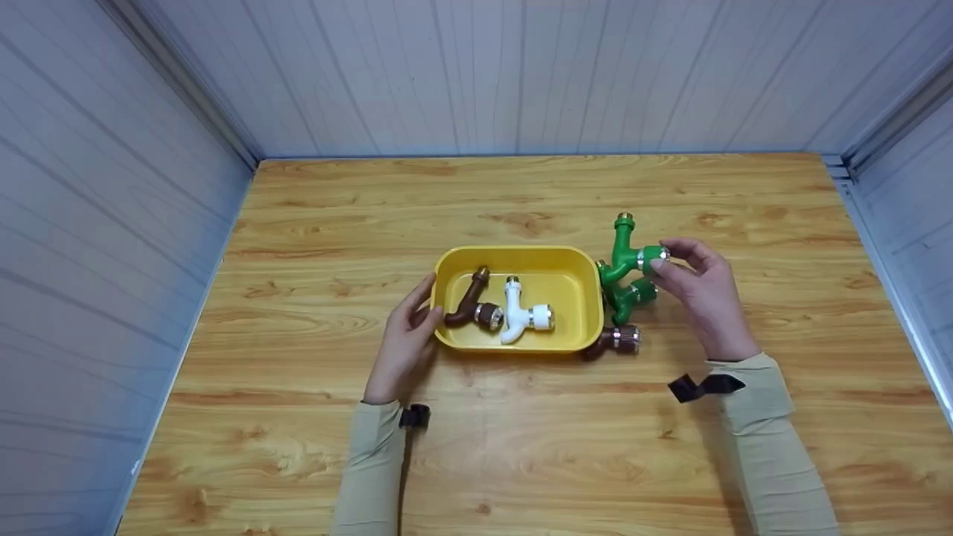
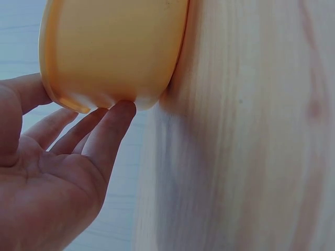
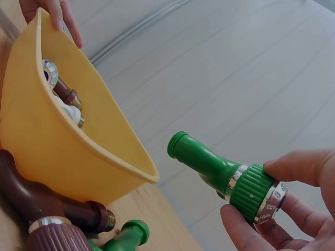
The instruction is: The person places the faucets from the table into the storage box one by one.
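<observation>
A yellow plastic basin [image 1: 521,257] stands on the table, with a brown faucet [image 1: 469,304] and a white faucet [image 1: 515,313] lying inside. My left hand [image 1: 406,335] holds its left end; in the left wrist view, fingers [image 2: 112,125] touch the outer wall near the rim. My right hand [image 1: 707,298] pinches a green faucet [image 3: 209,167] by its ribbed knob, raised beside the basin's right end. Beneath it lies a second green faucet [image 1: 629,298], partly covered. Another brown faucet [image 1: 624,339] lies against the basin's right front corner, its spout end partly hidden.
The wood-patterned table [image 1: 313,313] is bounded by a pale panelled wall [image 1: 476,82] at the back. Further panels rise along the left [image 1: 97,246] and right sides. The faucets outside the basin lie close together at its right end.
</observation>
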Demonstrator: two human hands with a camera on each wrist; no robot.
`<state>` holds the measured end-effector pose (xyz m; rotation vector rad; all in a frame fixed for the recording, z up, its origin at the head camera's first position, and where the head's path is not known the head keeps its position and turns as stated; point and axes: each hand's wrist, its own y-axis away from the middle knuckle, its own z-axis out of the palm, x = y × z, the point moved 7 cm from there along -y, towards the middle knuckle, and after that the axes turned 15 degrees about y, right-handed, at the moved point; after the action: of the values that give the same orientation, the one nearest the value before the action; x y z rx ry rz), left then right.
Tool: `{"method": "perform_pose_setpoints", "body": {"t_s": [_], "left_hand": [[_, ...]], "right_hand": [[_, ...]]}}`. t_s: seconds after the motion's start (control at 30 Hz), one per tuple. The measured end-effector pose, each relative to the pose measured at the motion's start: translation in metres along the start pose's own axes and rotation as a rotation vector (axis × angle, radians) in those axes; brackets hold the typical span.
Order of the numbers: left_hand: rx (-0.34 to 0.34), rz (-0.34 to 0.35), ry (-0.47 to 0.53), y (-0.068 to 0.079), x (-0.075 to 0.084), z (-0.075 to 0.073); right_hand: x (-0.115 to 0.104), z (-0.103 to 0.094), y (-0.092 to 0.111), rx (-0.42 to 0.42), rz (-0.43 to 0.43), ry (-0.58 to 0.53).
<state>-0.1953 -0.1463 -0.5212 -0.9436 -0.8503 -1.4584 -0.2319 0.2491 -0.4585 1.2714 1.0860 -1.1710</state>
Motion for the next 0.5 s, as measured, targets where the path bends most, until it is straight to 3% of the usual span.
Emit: {"method": "perform_pose_setpoints", "body": {"t_s": [0.5], "left_hand": [[0.003,-0.002,-0.006,-0.001,0.000,0.000]], "right_hand": [[0.001,0.028,0.007,-0.073,0.015,0.064]]}}
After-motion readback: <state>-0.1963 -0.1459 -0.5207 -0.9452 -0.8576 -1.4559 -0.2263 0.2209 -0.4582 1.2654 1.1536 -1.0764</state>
